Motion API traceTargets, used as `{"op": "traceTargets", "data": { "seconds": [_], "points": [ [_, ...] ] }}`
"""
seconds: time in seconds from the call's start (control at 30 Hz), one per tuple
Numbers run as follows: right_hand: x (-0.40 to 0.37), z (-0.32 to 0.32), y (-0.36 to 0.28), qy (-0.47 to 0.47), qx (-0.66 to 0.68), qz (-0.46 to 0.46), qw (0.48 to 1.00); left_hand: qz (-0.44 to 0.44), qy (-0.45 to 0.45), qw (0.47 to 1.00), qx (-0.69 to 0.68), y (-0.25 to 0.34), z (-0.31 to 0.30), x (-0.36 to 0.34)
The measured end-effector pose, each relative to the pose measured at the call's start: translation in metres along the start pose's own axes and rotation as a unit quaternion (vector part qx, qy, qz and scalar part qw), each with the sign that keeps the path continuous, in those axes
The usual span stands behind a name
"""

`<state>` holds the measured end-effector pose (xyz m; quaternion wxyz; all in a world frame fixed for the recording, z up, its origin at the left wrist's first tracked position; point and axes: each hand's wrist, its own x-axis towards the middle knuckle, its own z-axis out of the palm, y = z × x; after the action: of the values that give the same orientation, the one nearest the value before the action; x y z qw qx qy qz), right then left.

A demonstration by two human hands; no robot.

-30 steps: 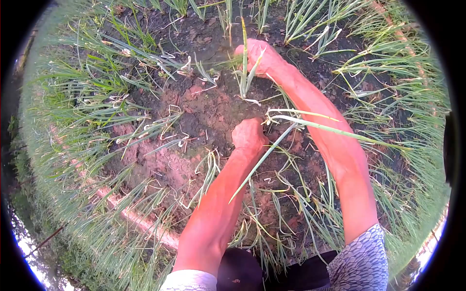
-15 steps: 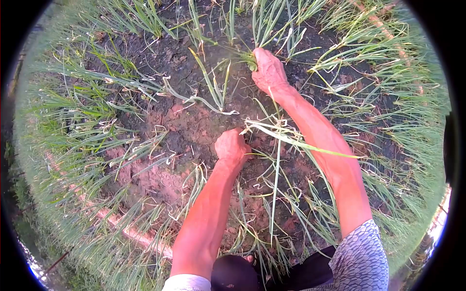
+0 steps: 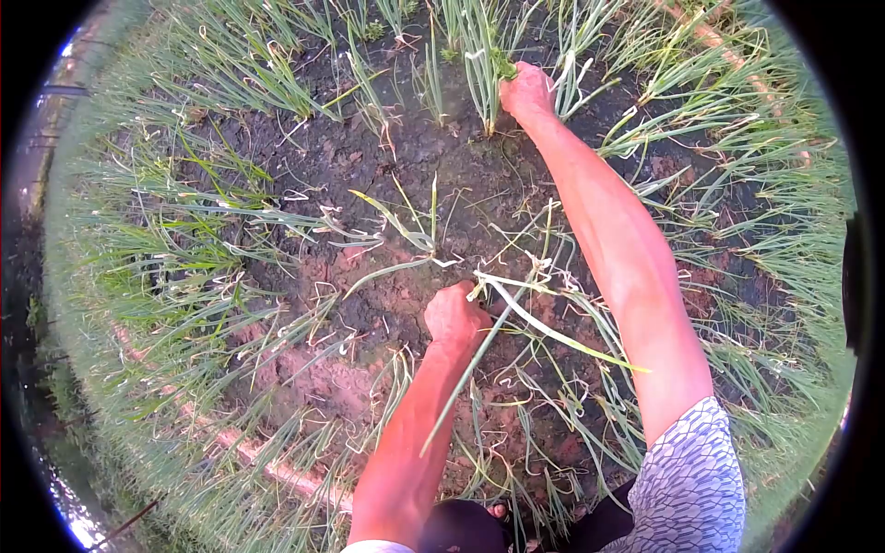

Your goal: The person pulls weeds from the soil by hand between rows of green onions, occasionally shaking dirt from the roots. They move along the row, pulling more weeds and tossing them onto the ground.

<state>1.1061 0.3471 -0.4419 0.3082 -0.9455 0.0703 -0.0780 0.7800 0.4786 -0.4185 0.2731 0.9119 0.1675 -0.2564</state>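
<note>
My right hand (image 3: 528,90) is closed on a small leafy green weed (image 3: 503,64) at the top of the view, beside an upright clump of spring onions (image 3: 479,69). My left hand (image 3: 456,313) makes a fist low over the soil near the middle; whatever is inside it is hidden. Next to its knuckles, a bent onion plant (image 3: 553,327) with long pale-green leaves leans across the soil. Just above the left hand stands a smaller onion plant (image 3: 429,235), with one leaf drooping to the left.
Dark, damp soil (image 3: 369,147) with reddish patches lies between the plants. Dense onion rows (image 3: 774,240) border it on the right, with more onion leaves (image 3: 175,240) on the left. A pale reddish strip (image 3: 249,452) crosses the lower left. My feet are at the bottom edge.
My right hand has moved farther forward, away from me, with the weed. The left fist stays low by the bent onion plant, whose leaves have shifted. The whole view has shifted slightly.
</note>
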Motion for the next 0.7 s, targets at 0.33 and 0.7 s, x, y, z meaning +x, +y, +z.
{"op": "traceTargets", "data": {
  "seconds": [0.33,0.7],
  "points": [
    [-0.009,-0.009,-0.014,0.004,0.034,0.031,0.999,-0.021,-0.016,1.000,0.007,0.008,-0.010,-0.002],
    [-0.003,0.005,0.006,0.022,0.190,0.144,0.971,-0.017,0.006,1.000,0.003,0.008,-0.005,-0.002]
  ]
}}
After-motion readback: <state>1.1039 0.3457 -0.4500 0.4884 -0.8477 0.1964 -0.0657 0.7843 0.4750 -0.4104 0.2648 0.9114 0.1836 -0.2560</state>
